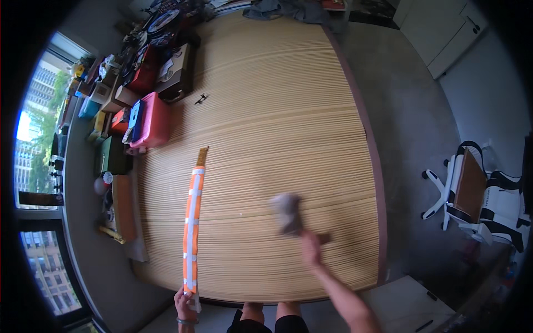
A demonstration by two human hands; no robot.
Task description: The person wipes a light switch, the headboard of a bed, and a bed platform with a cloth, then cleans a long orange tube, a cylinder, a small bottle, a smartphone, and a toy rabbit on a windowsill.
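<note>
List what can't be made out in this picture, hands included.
In the head view:
Grey item in the right hand: motion blur hides what it is.
Left hand at the orange-white strip: too small to tell gripping from touching.
Right forearm: cut off by the lower edge.
Dark object on the mat: too small.

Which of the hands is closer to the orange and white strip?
The left. The left hand is right at the near end of the orange and white strip; the right hand is well to its right, with a blurred grey thing.
</note>
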